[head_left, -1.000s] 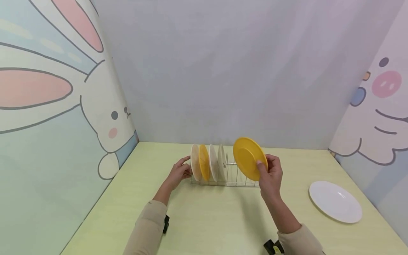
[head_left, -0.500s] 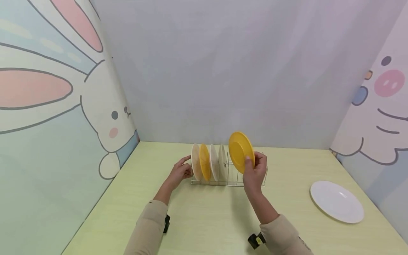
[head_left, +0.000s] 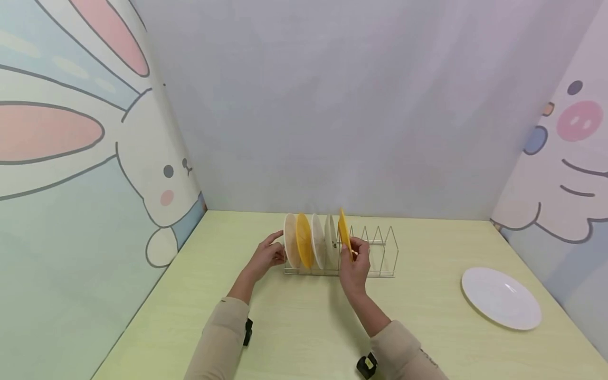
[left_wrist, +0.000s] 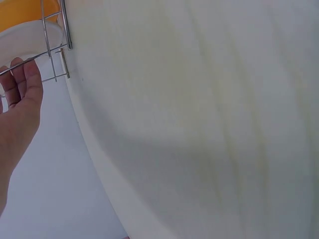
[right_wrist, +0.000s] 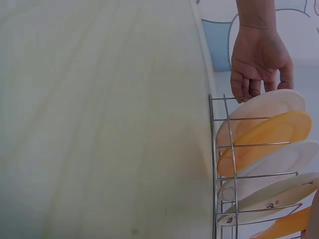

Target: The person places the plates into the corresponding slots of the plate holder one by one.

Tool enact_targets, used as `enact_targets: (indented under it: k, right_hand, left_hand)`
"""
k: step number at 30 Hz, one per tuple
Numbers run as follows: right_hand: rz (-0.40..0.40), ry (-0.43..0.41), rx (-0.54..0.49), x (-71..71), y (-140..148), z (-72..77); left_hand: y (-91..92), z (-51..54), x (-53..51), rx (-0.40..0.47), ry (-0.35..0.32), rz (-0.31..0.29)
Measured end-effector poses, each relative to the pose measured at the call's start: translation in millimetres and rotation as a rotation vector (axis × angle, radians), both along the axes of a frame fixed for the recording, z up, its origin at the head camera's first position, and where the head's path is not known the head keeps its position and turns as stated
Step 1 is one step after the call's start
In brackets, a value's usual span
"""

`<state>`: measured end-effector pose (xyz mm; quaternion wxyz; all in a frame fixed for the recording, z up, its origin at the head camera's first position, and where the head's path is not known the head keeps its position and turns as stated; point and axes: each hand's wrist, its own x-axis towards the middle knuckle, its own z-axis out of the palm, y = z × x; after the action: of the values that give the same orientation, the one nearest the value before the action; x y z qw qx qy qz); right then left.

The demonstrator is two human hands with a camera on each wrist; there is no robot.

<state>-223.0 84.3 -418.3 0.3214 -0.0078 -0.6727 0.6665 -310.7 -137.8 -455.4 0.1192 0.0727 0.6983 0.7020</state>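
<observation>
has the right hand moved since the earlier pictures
Yes: against the wire rack, the right hand has moved left, from the rack's right end toward its middle, with the yellow plate it holds.

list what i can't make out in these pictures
Lower edge of the held yellow plate: head view, behind the right hand.
Part of the left hand: left wrist view, cut off by the left edge.
Print on the cream plate: right wrist view, too small and blurred.

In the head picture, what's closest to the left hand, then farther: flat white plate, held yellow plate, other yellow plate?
1. Other yellow plate: standing second from left.
2. Held yellow plate: further right, in the right hand.
3. Flat white plate: far right.
</observation>
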Motion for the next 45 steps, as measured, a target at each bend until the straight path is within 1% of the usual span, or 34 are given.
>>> enact_targets:
  k: [2, 6, 7, 9, 11, 16, 20, 24, 29, 34, 37, 40, 41, 43, 45]
  right_hand:
    - [0.015, -0.009, 0.007, -1.2, 1, -4.2]
    - [0.032, -0.038, 0.023, -15.0, 9, -27.0]
    - [0.037, -0.046, 0.034, -18.6, 11, -32.0]
    - [0.051, -0.069, 0.059, -25.4, 15, -40.1]
    - [0.074, -0.102, 0.096, -26.0, 18, -37.9]
    - [0.138, -0.226, 0.172, -26.3, 23, -30.5]
    - [0.179, -0.280, 0.201, -26.8, 24, -28.1]
    - [0.209, -0.290, 0.250, -24.2, 26, -24.7]
    - [0.254, -0.314, 0.314, -12.9, 37, -14.7]
    - [0.365, -0.316, 0.395, -1.9, 52, -3.2]
    - [0.435, -0.311, 0.427, 3.6, 64, 1.4]
    - [0.484, -0.316, 0.464, 9.1, 75, 4.1]
    - [0.499, -0.317, 0.471, 10.9, 79, 4.9]
    - [0.519, -0.322, 0.497, 13.9, 86, 6.7]
    - [0.534, -0.328, 0.513, 16.5, 93, 8.9]
  left_hand:
    - [0.3, 7.0, 4.5, 0.001, -0.007, -0.018]
    - [1.3, 20.6, 13.1, 0.006, -0.015, -0.043]
    - [1.8, 23.3, 14.9, 0.003, -0.012, -0.041]
    - [2.2, 23.8, 15.5, 0.002, -0.016, -0.032]
    - [2.5, 24.1, 15.9, 0.003, -0.020, -0.024]
    - [1.6, 25.8, 17.4, 0.000, -0.021, -0.023]
    - [-0.5, 27.4, 17.3, -0.006, -0.019, -0.016]
    - [-1.0, 27.8, 17.4, -0.016, -0.022, -0.004]
    - [0.3, 26.5, 16.9, -0.022, -0.037, -0.019]
    - [-0.1, 26.0, 16.9, -0.024, -0.024, -0.019]
    - [-1.0, 25.3, 17.0, -0.005, -0.037, -0.031]
    - [-2.3, 22.0, 16.3, 0.019, -0.045, -0.059]
    - [-2.9, 19.2, 14.6, 0.026, -0.049, -0.064]
    - [-4.3, 13.2, 10.8, 0.035, -0.050, -0.058]
    - [-5.9, 7.1, 6.0, 0.032, -0.044, -0.038]
